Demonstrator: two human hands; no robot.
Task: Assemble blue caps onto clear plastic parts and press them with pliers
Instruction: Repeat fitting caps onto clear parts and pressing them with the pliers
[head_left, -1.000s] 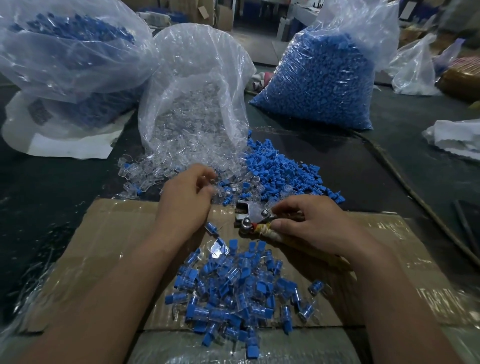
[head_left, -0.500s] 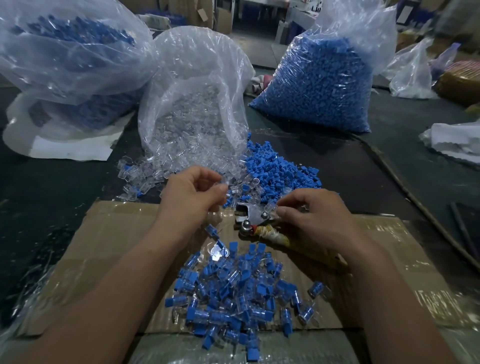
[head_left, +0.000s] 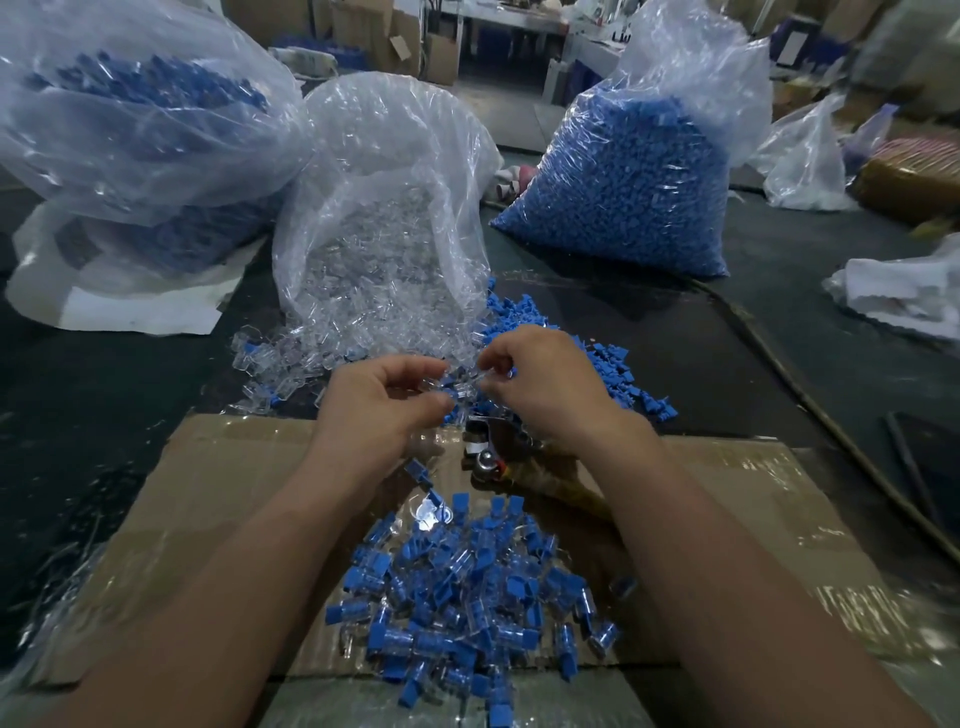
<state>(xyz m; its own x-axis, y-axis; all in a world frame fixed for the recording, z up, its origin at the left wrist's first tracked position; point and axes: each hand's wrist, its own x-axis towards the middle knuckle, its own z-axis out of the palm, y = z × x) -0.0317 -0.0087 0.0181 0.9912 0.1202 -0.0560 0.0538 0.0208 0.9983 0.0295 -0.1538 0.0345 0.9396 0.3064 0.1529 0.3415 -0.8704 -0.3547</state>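
My left hand (head_left: 382, 402) and my right hand (head_left: 540, 387) meet above the far edge of the cardboard (head_left: 218, 499). Together they pinch a small clear plastic part (head_left: 462, 382) between their fingertips. The pliers (head_left: 485, 457) lie on the cardboard just below my right hand, with nothing gripping them. A pile of assembled blue-capped clear parts (head_left: 467, 597) sits on the cardboard between my forearms. Loose blue caps (head_left: 613, 364) lie behind my right hand. Loose clear parts (head_left: 291, 358) spill from an open clear bag (head_left: 384, 208).
A full bag of blue caps (head_left: 623, 176) stands at the back right. Another large bag holding blue pieces (head_left: 140, 130) sits at the back left on white sheeting. Crumpled plastic bags (head_left: 904, 291) lie at the far right on the dark table (head_left: 675, 332).
My right hand has left the pliers and moved up and left to meet my left hand. My left hand has lifted a clear part from the pile. The pliers stay on the cardboard.
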